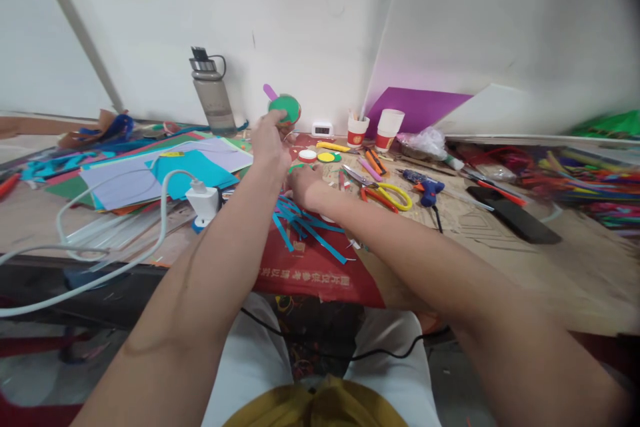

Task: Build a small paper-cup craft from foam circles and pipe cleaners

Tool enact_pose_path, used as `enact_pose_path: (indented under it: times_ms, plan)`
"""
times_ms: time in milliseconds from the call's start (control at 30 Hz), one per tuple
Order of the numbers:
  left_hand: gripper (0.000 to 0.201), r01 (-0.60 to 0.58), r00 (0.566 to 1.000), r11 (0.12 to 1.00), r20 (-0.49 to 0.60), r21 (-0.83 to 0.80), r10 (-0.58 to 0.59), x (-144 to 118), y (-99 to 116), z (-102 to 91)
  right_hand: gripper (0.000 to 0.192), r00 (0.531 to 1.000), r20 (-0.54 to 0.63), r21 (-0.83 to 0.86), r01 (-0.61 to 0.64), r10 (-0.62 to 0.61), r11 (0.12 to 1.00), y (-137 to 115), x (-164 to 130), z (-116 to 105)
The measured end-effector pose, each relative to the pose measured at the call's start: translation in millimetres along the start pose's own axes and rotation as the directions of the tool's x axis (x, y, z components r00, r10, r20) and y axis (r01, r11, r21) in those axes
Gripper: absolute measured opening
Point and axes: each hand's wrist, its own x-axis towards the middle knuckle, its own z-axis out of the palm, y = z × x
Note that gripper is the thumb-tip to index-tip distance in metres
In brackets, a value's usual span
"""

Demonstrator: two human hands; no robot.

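Note:
My left hand [270, 145] is raised over the back of the table and grips a green round piece [284, 107] with an orange-red edge. A purple rounded strip [270, 91] sticks out from behind its upper left. Lower down, my right hand [304, 184] has its fingers curled down beside another green piece [296, 168], mostly hidden by the hand. What its fingertips hold, if anything, cannot be made out. Narrow blue paper strips [313, 230] fan out below that hand on the red sheet [320, 277]. White [307, 155] and yellow [326, 157] discs lie just behind it.
At left are coloured paper sheets [125, 177], a white charger plug [203, 203] with its cable, and a water bottle [214, 97]. Yellow-handled scissors [395, 195], a blue glue gun [425, 188], a black phone [515, 215] and paper cups [389, 130] stand or lie to the right.

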Motion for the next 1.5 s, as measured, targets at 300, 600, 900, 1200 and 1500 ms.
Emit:
enact_pose_path:
  times_ms: [300,600,900,1200,1500]
  plan:
    - [0.012,-0.015,0.998,0.996,0.055,0.085,0.01,9.7,-5.6,-8.0,0.014,0.995,0.095,0.111,-0.052,0.042,0.992,-6.8,4.2,-10.7]
    - [0.015,0.008,1.0,1.0,0.026,0.015,-0.008,3.8,-3.3,-4.6,0.02,0.999,0.005,0.146,-0.045,0.045,0.988,4.5,-1.3,-10.2]
    - [0.017,0.002,0.998,0.998,0.057,0.056,-0.005,7.7,-10.6,-6.4,0.01,0.969,-0.162,0.586,-0.056,0.185,0.809,48.9,-39.6,-17.8]
    - [0.023,0.101,0.959,0.966,0.237,0.236,-0.158,-23.5,-30.0,10.7,0.007,0.892,-0.126,0.987,0.068,0.434,0.147,90.2,-84.1,-20.4]
    - [0.015,0.106,0.905,0.897,0.333,0.43,-0.266,-51.8,-48.3,13.3,0.01,0.851,-0.066,0.996,0.089,0.521,-0.019,112.2,-94.0,-8.2]
